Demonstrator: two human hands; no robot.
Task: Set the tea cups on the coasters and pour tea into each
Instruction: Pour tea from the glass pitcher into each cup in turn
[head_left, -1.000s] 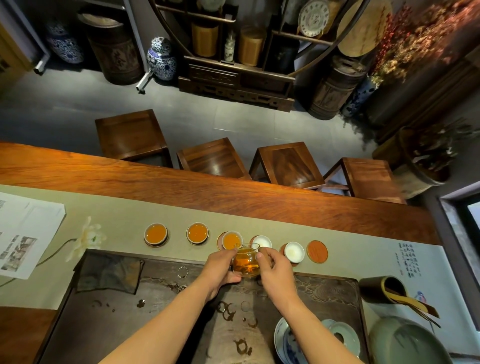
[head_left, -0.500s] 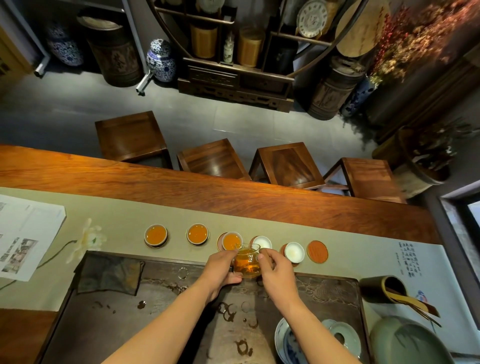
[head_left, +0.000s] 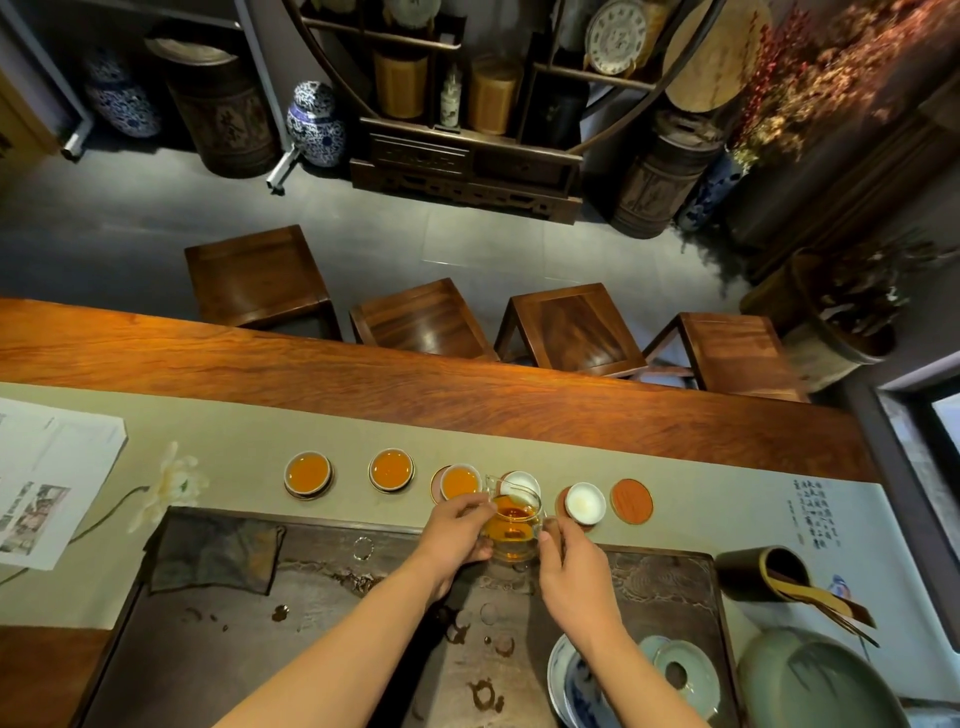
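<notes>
A row of small tea cups on round coasters lines the pale table runner (head_left: 701, 499). The three left cups (head_left: 307, 473) (head_left: 391, 469) (head_left: 460, 482) hold amber tea. The fourth cup (head_left: 524, 483) sits just behind the spout of a glass pitcher (head_left: 511, 530) of amber tea. My left hand (head_left: 454, 530) and my right hand (head_left: 574, 577) both hold the pitcher, tilted towards that cup. A fifth white cup (head_left: 585, 502) looks pale inside. At the right end lies a bare red coaster (head_left: 631, 501).
A dark wet tea tray (head_left: 311, 649) lies under my arms, with a folded dark cloth (head_left: 215, 553) on its left. A blue-white bowl and celadon lid (head_left: 685, 670) sit at its right. Tool holder (head_left: 763, 571), green vessel (head_left: 815, 680), papers (head_left: 47, 478), stools beyond the table.
The pitcher has shifted slightly right and tipped forward, its spout now over the fourth cup. Both hands kept hold of it.
</notes>
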